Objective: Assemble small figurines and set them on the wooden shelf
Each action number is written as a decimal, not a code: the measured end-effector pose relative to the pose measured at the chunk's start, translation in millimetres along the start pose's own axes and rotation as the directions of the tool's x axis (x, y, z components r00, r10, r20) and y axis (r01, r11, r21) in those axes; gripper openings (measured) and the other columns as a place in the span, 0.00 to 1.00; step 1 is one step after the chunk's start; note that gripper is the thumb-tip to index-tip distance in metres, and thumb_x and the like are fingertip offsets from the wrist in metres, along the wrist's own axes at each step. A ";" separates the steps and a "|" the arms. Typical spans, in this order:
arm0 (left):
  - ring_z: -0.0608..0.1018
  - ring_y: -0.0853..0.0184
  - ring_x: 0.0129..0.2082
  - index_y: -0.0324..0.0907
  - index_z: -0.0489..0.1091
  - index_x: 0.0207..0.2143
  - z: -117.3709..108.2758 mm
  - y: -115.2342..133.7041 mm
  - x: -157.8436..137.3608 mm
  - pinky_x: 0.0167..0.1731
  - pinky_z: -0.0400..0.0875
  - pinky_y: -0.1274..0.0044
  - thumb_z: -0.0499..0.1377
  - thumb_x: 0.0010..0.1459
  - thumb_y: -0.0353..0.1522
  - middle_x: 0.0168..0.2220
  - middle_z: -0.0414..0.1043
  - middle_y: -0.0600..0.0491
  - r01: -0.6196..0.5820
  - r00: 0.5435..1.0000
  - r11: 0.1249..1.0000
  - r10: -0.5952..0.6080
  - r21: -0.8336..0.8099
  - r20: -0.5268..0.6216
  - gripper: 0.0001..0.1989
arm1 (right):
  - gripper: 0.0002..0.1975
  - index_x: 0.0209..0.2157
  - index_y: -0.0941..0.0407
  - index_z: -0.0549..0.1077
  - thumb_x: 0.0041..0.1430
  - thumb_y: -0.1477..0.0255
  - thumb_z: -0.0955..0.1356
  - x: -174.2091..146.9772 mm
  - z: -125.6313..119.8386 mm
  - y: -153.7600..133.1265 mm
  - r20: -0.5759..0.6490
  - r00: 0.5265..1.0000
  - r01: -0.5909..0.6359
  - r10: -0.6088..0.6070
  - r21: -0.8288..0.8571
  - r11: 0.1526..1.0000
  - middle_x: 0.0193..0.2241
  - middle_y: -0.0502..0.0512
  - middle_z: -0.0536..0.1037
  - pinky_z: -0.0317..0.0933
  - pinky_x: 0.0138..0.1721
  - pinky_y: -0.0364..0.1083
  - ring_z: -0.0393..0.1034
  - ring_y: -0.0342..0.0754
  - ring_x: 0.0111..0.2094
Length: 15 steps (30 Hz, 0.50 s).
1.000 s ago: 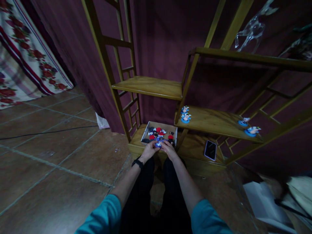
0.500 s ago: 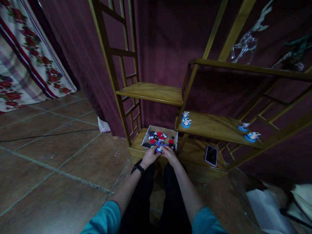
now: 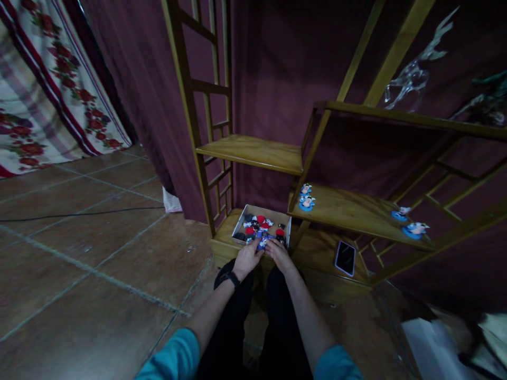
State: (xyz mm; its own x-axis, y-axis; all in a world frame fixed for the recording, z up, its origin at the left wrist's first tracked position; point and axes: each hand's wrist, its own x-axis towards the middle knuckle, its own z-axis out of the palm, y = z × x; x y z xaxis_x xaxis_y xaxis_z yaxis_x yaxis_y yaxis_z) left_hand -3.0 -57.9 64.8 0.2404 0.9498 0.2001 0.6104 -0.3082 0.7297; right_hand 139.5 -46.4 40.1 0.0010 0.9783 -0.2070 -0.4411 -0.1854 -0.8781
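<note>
Both my hands meet at the front edge of a shallow cardboard box on the lowest shelf. Between their fingertips is a small blue-and-white figurine. My left hand grips it from the left, and my right hand closes on its right side. Behind the fingers, the box holds several small figurines with red, black and blue round bases, such as a red base. The fingers cover part of the held piece, so its details are too small to tell.
On the middle shelf, blue-based figurines stand in a left pair and a right pair. A phone lies on the lower shelf. Higher up stands a clear deer ornament. A cable crosses the floor.
The view has shifted slightly, so the shelf appears a little further right. Both hands still hold the blue-and-white figurine at the box's front edge.
</note>
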 end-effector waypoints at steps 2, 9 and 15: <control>0.73 0.58 0.41 0.45 0.60 0.54 0.1 2.6 -2.7 0.40 0.63 0.73 0.56 0.53 0.34 0.48 0.67 0.43 0.014 1.000 0.995 -0.016 0.098 0.013 0.25 | 0.18 0.37 0.54 0.73 0.41 0.64 0.73 0.8 -0.4 1.4 -0.009 1.000 -0.016 0.016 -0.001 1.000 0.34 0.54 0.78 0.65 0.41 0.48 0.73 0.48 0.36; 0.72 0.63 0.42 0.46 0.52 0.57 -8.0 14.5 -10.9 0.39 0.65 0.75 0.47 0.60 0.31 0.46 0.64 0.46 0.012 0.996 0.886 -0.052 0.464 0.074 0.22 | 0.19 0.40 0.53 0.72 0.42 0.67 0.73 -2.1 -0.1 3.1 0.072 0.992 -0.109 0.107 0.018 0.994 0.35 0.52 0.78 0.66 0.42 0.50 0.74 0.47 0.34; 0.72 0.62 0.41 0.40 0.51 0.57 -6.6 19.2 -15.1 0.42 0.64 0.72 0.46 0.58 0.27 0.42 0.64 0.44 -0.136 0.991 0.813 0.113 0.566 0.075 0.23 | 0.14 0.37 0.53 0.73 0.44 0.71 0.71 -5.3 -2.6 -0.9 0.064 0.995 -0.075 0.073 0.031 0.997 0.34 0.50 0.79 0.67 0.40 0.48 0.74 0.46 0.34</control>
State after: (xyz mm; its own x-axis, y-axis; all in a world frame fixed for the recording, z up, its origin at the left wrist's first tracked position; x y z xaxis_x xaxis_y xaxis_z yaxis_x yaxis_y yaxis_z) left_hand 0.2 -77.8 80.1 0.3643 0.9021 0.2315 0.8908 -0.4100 0.1957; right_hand 142.3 -51.6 40.9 -0.0882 0.9661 -0.2425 -0.4676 -0.2551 -0.8463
